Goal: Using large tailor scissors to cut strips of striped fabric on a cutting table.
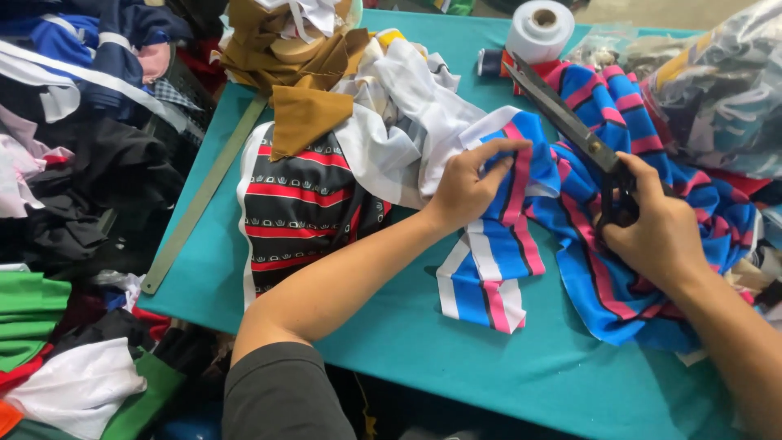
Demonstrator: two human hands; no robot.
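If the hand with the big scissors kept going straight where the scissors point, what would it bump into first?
Probably the white roll at the table's far edge: the right hand aims the scissors up-left toward it, though depth is unclear.

A teal cloth-covered desk [456, 358] carries the clutter. A long grey-green metal ruler [204, 194] lies slanting along its left edge. Beside it rests a black garment piece with red stripes and white trim [297, 208], partly under a mustard-brown fabric scrap [305, 114] and a crumpled white cloth [407, 114]. A white roll of tape [539, 28] stands at the far edge, near a clear plastic bag of printed fabric [721, 90]. Off the desk at left, green, white and dark clothes [65, 342] lie heaped.
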